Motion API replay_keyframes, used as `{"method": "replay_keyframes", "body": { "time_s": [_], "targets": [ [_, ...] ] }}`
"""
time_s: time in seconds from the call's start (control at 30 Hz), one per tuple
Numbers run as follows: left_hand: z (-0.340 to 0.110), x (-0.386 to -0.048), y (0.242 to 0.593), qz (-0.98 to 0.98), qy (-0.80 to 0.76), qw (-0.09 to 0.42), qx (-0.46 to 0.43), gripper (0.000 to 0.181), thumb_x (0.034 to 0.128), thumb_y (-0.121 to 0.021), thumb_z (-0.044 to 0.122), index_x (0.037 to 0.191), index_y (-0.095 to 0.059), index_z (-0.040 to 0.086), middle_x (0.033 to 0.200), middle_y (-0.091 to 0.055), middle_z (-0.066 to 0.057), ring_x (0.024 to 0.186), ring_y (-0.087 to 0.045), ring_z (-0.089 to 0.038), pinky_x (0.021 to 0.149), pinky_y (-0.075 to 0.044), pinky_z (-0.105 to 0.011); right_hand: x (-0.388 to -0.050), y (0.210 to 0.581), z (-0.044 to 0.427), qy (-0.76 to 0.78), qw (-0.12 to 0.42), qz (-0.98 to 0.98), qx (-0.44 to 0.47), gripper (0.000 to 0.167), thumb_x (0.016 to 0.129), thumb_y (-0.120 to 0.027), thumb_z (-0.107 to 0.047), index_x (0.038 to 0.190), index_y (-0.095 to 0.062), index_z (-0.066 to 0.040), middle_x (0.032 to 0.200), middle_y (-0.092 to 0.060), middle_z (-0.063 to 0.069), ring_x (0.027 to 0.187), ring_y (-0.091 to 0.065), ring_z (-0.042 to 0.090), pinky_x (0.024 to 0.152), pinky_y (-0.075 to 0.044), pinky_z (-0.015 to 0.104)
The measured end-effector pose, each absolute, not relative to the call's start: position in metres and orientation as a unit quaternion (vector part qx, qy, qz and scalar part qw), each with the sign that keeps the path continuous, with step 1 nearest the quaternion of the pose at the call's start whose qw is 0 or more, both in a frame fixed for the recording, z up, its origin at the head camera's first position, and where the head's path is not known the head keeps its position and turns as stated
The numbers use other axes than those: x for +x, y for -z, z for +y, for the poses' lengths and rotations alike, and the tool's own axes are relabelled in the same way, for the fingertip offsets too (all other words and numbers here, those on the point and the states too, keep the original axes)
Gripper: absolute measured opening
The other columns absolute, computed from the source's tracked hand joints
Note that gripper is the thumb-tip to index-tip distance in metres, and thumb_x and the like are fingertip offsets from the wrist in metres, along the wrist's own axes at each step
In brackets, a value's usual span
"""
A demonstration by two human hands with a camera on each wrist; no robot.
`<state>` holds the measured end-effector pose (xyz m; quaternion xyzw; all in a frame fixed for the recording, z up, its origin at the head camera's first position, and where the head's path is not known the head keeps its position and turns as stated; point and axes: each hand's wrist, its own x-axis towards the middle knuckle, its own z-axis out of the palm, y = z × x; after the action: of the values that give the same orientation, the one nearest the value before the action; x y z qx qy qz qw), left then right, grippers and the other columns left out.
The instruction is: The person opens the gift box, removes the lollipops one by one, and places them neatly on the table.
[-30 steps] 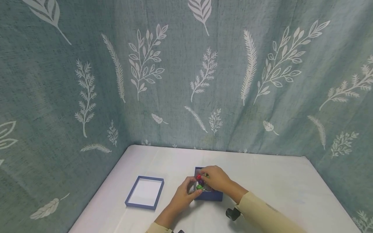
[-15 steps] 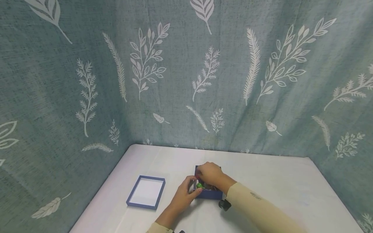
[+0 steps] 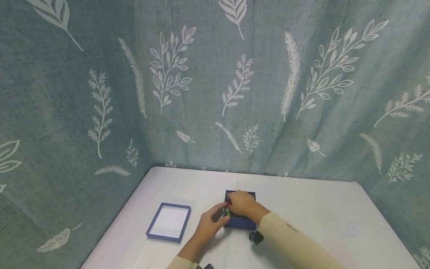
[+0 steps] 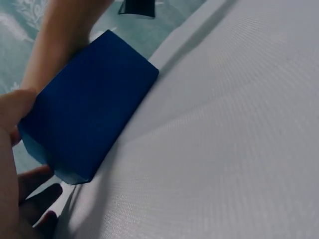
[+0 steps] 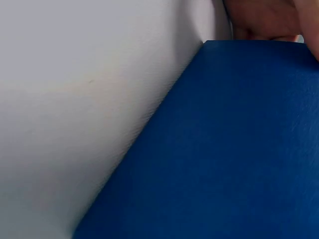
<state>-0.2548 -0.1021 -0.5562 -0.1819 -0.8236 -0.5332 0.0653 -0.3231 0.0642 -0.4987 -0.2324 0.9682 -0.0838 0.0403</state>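
Note:
A small dark blue box (image 3: 240, 223) without a cover stands on the white table. My left hand (image 3: 207, 226) holds its left side, the thumb at the near left corner and the other fingers along the left wall. In the left wrist view, that hand's fingers (image 4: 40, 201) lie beside the box's end. My right hand (image 3: 242, 202) reaches down into the box from above. Its fingertips are hidden there, so what they hold does not show. A shiny green piece (image 3: 228, 213) and a bit of red (image 3: 229, 204) peek out between the hands.
A shallow white tray-like lid with a blue rim (image 3: 164, 238) lies flat on the table (image 3: 302, 209), left of the box. Leaf-patterned grey-green curtain (image 3: 201, 93) hangs behind and at both sides.
The right hand, which pinched a small greenish piece above the box, has gone lower into it and now covers most of the colored pieces. The left hand has stayed at the box's left side.

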Motion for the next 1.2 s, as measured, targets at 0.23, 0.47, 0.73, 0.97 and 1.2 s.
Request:
{"method": "replay_keyframes", "body": {
  "time_s": [0.23,0.47,0.73,0.97,1.2],
  "targets": [
    [-0.104,-0.258,0.558,-0.825,0.534,0.061,-0.174,0.050,0.0892,-0.070,0.037,0.135,-0.058,0.021,0.137,-0.057,0.000,0.131,-0.047,-0.026,0.110,-0.032,-0.051,-0.323,0.494,0.070,0.107,0.064,0.964,-0.233,0.019,0.090,-0.064,-0.029,0.102,-0.072,-0.015,0.075,-0.060,-0.007,0.071,-0.057,0.012,0.074,-0.055,0.037],
    [-0.104,-0.259,0.559,-0.828,0.530,0.066,-0.168,0.049,0.0884,-0.070,0.039,0.134,-0.059,0.024,0.135,-0.058,0.000,0.130,-0.048,-0.028,0.110,-0.032,-0.054,-0.318,0.489,0.065,0.098,0.062,0.965,-0.235,0.013,0.087,-0.069,-0.024,0.095,-0.071,-0.014,0.068,-0.057,-0.008,0.063,-0.055,0.010,0.063,-0.052,0.030],
    [-0.102,-0.256,0.556,-0.826,0.536,0.061,-0.163,0.050,0.0876,-0.072,0.038,0.133,-0.060,0.022,0.135,-0.058,-0.001,0.130,-0.048,-0.027,0.109,-0.033,-0.053,-0.319,0.494,0.073,0.111,0.029,0.960,-0.254,0.016,0.087,-0.071,-0.028,0.099,-0.069,-0.017,0.069,-0.055,-0.012,0.063,-0.051,0.007,0.060,-0.049,0.027],
    [-0.102,-0.257,0.553,-0.830,0.531,0.071,-0.158,0.053,0.0862,-0.072,0.041,0.133,-0.060,0.021,0.134,-0.059,-0.004,0.129,-0.049,-0.029,0.109,-0.033,-0.054,-0.314,0.488,0.087,0.168,-0.011,0.956,-0.239,0.024,0.089,-0.070,-0.030,0.106,-0.066,-0.014,0.080,-0.061,-0.011,0.070,-0.057,0.008,0.065,-0.052,0.031],
    [-0.101,-0.257,0.557,-0.833,0.530,0.063,-0.148,0.055,0.0839,-0.075,0.041,0.134,-0.060,0.021,0.133,-0.060,-0.003,0.128,-0.050,-0.030,0.108,-0.033,-0.056,-0.304,0.495,0.095,0.199,-0.051,0.953,-0.223,0.033,0.091,-0.067,-0.035,0.117,-0.063,-0.015,0.099,-0.068,-0.004,0.091,-0.066,0.018,0.081,-0.055,0.041]
  ]
}}
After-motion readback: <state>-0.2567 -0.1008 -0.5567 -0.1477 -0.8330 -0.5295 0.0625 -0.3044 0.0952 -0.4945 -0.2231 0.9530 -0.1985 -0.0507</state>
